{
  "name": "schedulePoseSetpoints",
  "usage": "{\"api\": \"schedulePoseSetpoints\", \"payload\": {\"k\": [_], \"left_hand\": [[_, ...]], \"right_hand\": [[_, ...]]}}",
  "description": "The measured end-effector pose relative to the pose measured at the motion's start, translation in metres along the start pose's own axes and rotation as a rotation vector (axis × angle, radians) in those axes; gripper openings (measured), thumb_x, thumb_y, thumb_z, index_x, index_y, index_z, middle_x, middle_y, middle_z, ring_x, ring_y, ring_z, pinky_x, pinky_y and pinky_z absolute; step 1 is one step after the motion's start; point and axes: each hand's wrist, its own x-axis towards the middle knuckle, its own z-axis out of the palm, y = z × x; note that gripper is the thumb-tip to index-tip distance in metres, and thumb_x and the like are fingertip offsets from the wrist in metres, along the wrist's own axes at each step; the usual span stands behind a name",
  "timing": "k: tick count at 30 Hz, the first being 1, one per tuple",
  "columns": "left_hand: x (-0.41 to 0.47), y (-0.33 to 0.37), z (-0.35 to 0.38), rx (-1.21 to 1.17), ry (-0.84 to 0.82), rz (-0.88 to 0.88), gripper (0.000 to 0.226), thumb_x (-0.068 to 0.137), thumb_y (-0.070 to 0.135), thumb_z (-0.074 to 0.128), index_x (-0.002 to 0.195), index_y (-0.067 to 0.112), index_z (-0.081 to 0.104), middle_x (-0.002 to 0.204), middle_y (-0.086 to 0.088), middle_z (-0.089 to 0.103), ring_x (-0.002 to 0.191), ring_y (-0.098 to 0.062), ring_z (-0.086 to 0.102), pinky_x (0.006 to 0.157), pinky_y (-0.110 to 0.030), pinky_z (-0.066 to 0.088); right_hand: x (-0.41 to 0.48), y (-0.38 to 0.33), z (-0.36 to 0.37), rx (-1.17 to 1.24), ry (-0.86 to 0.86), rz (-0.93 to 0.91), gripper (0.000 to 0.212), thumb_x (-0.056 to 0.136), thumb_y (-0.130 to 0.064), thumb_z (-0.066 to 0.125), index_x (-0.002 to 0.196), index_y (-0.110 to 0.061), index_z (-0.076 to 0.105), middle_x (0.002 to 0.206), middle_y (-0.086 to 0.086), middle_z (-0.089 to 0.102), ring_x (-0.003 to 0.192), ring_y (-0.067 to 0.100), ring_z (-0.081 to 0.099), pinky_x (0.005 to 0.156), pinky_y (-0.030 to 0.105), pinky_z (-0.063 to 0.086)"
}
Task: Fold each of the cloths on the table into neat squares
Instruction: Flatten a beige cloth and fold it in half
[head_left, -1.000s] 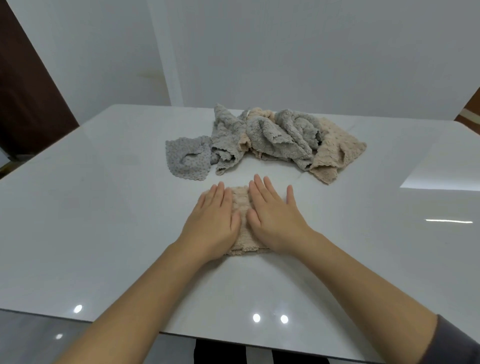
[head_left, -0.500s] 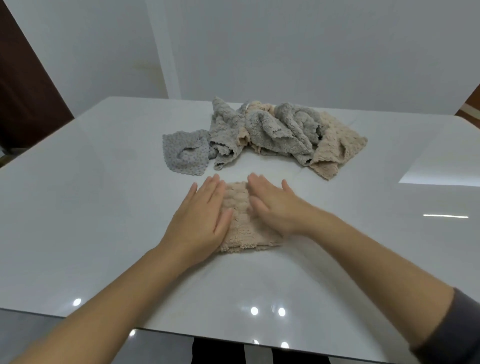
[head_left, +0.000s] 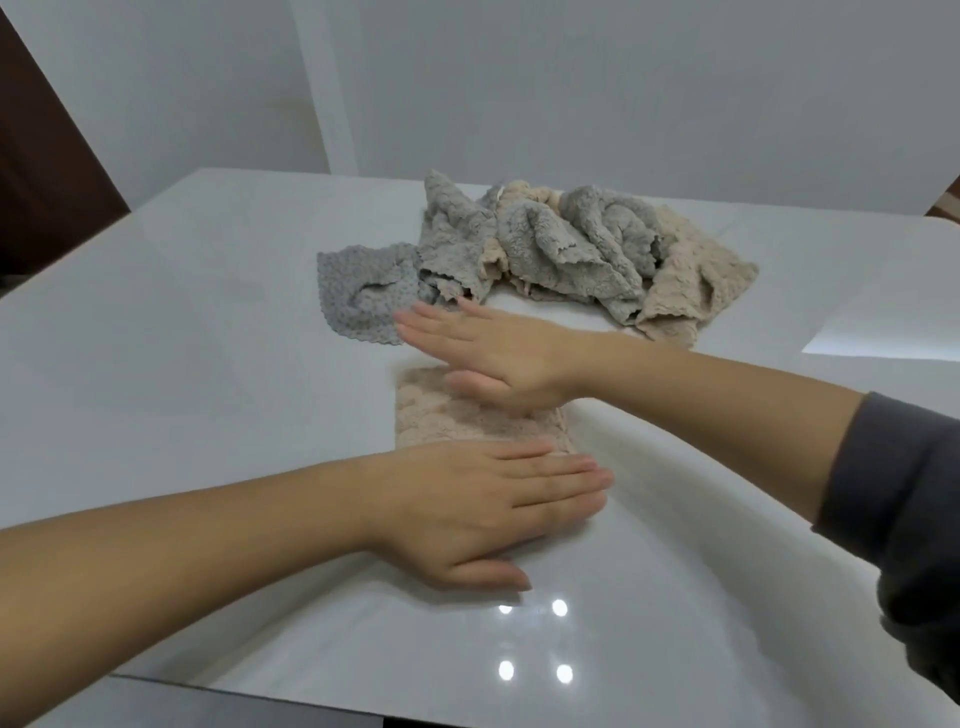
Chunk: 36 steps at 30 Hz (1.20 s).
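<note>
Left hand (head_left: 467, 504), head view: we note it lies flat at centre frame, fingers straight and held together, pointing toward the right of the frame. It rests on the near edge of the folded beige cloth (head_left: 467, 421), palm down.

Right hand (head_left: 498, 358): it enters from the right of the frame and points left, fingers straight and relaxed, pinching nothing. It is over the far edge of the same cloth. Motion blur prevents us from confirming whether the palm touches the fabric. A dark sleeve (head_left: 893, 467) covers the right forearm at the right edge of the frame.

The folded beige cloth sits between the two hands at centre frame on the white table (head_left: 182, 338). It reads as a compact, roughly square packet, so we judge this cloth close to finished.

Key relation: the pile of unfolded cloths (head_left: 571, 249) lies above the right hand in the frame. The grey dotted cloth (head_left: 363, 291) is at the left end of that pile, just beyond the right fingertips. The right hand is the nearer one, and the left hand is separated from the pile by the folded cloth. We expect the next pick to fall to the right hand, reaching up-frame.
</note>
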Motion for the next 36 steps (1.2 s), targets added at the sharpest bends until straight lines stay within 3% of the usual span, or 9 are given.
{"api": "schedulePoseSetpoints", "payload": {"k": [4,16,20,22,24,26,28,32,36], "left_hand": [[0.001,-0.005,0.012,-0.052,0.002,-0.013,0.072,0.100,0.043,0.030,0.151,-0.005,0.016,0.160,-0.023,0.006,0.150,-0.029,0.000,0.120,-0.047,0.013],[-0.005,-0.008,0.012,-0.063,0.039,-0.051,0.070,0.100,0.040,0.034,0.151,-0.004,0.017,0.161,-0.021,0.007,0.151,-0.027,0.000,0.121,-0.044,0.012],[-0.014,0.001,0.007,-0.150,0.163,-0.079,0.055,0.100,0.029,0.031,0.146,-0.002,0.037,0.155,-0.016,0.032,0.148,-0.024,0.022,0.118,-0.044,0.025],[-0.029,0.004,0.003,-0.134,0.364,-0.206,0.043,0.097,0.019,0.038,0.129,0.001,0.060,0.139,-0.012,0.055,0.134,-0.024,0.047,0.109,-0.042,0.039],[-0.044,0.007,0.000,-0.188,0.590,-0.526,0.034,0.093,0.018,0.043,0.117,0.012,0.066,0.129,-0.002,0.061,0.122,-0.016,0.056,0.100,-0.038,0.046],[-0.048,0.016,-0.007,-0.524,0.797,-0.979,0.028,0.090,0.022,0.050,0.115,0.028,0.061,0.126,0.011,0.058,0.114,0.001,0.054,0.096,-0.026,0.047],[-0.043,0.021,-0.016,-0.987,0.920,-1.287,0.026,0.093,0.016,0.057,0.115,0.030,0.056,0.122,0.010,0.058,0.106,0.004,0.056,0.091,-0.025,0.049],[-0.037,0.007,-0.028,-1.629,0.944,-1.434,0.011,0.092,0.006,0.054,0.099,0.015,0.055,0.087,-0.003,0.063,0.079,-0.016,0.061,0.064,-0.032,0.051],[-0.024,-0.004,-0.024,-1.542,0.778,-1.481,0.011,0.087,0.016,0.066,0.093,0.013,0.058,0.063,-0.001,0.062,0.056,-0.015,0.055,0.054,-0.026,0.044]], "right_hand": [[0.002,0.001,0.027,0.021,-0.132,-0.021,0.063,0.102,-0.041,0.016,0.156,-0.012,0.005,0.164,0.002,-0.001,0.150,0.013,-0.004,0.122,0.046,0.003],[0.001,0.002,0.030,0.038,-0.058,-0.001,0.062,0.101,-0.041,0.018,0.156,-0.014,0.008,0.164,-0.001,0.003,0.150,0.012,-0.002,0.122,0.045,0.001],[-0.013,-0.001,0.028,0.133,0.005,0.092,0.059,0.103,-0.038,0.021,0.157,-0.016,0.009,0.164,-0.003,0.004,0.150,0.010,-0.002,0.122,0.045,0.001],[-0.028,-0.002,0.021,0.200,0.116,0.227,0.058,0.104,-0.036,0.024,0.157,-0.018,0.008,0.164,-0.004,0.005,0.150,0.008,-0.001,0.122,0.041,0.001],[-0.046,-0.008,0.015,0.283,0.188,0.416,0.058,0.105,-0.032,0.029,0.157,-0.018,0.008,0.164,-0.002,0.002,0.150,0.009,-0.001,0.122,0.035,0.002],[-0.061,-0.023,0.015,0.469,0.274,0.597,0.058,0.104,-0.026,0.036,0.156,-0.017,0.014,0.164,-0.002,0.001,0.149,0.008,0.002,0.120,0.025,0.003],[-0.071,-0.041,0.016,0.688,0.424,0.721,0.055,0.102,-0.022,0.040,0.154,-0.019,0.024,0.163,-0.005,0.007,0.148,0.006,0.006,0.120,0.027,0.007],[-0.075,-0.064,0.022,0.967,0.563,0.829,0.053,0.100,-0.020,0.043,0.151,-0.025,0.030,0.161,-0.008,0.016,0.148,0.007,0.013,0.121,0.041,0.018],[-0.076,-0.073,0.023,1.035,0.601,0.861,0.062,0.095,-0.018,0.048,0.152,-0.026,0.026,0.159,-0.008,0.021,0.146,0.010,0.019,0.119,0.044,0.025]]}}
